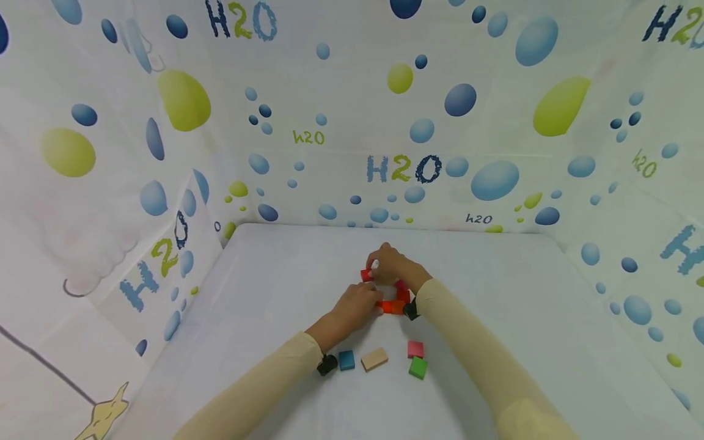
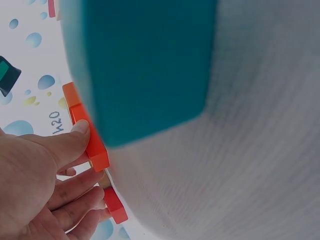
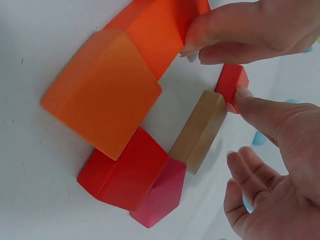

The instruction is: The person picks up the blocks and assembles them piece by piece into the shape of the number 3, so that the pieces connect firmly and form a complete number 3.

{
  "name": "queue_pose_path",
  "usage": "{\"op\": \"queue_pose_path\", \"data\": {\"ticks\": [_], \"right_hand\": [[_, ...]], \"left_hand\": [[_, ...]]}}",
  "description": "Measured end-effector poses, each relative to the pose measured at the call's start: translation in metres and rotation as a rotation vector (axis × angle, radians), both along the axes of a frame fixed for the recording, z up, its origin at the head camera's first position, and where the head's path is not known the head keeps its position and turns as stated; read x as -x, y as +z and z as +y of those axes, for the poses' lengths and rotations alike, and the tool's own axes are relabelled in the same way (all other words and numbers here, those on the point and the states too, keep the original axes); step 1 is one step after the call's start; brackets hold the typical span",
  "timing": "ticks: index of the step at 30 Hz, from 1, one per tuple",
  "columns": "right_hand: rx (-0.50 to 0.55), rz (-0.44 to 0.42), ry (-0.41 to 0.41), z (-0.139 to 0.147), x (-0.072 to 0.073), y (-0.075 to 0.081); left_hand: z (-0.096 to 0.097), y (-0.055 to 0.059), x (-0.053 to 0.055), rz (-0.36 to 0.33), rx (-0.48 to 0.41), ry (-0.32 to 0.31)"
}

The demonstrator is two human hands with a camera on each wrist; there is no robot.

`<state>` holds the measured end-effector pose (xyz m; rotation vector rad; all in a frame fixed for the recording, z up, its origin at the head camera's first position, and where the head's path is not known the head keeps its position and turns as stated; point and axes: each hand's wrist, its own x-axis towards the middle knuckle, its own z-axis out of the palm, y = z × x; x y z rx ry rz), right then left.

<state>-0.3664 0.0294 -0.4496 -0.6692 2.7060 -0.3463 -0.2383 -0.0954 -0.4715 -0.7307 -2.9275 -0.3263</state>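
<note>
On the desk point(image 1: 528, 305), L to R: a blue block point(image 1: 346, 360) is seen well short of the far edge. Farther up, the L hand point(image 1: 356, 304) is seen, grip narrow, the orange-red block point(image 3: 155, 37) held btwn thumb and fingers. Closer to the far edge, the small red block point(image 1: 365, 275) is found right at the R hand's point(image 1: 392, 266) fingertips, so that hand is nearer; its grip is narrow too, the block apparently pinched, tho its far side is hidden. A loose wood block point(image 1: 374, 359) is set slantwise, toward the near side. Farther R, the orange block point(image 3: 100, 95), red block point(image 3: 125, 172) and magenta block point(image 3: 162, 195) are lined up in a curve; nearer-side, a pink block point(image 1: 415, 349) is placed just beside a green block point(image 1: 418, 368).

Key relation: the small red block is seen at the far end of the inner wood block point(image 3: 200, 130), whose long axis is pointed from magenta toward it; contact can't be told. That wood is shown in R wrist view, but hidden by the R hand in head view.
</note>
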Motion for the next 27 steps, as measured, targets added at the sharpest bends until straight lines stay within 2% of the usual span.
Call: {"op": "queue_pose_path", "data": {"ticks": [27], "right_hand": [[-0.015, -0.003, 0.038, 0.0041, -0.0039, 0.0048]], "left_hand": [[0.0005, -0.0021, 0.0003, 0.01, 0.0, -0.011]]}}
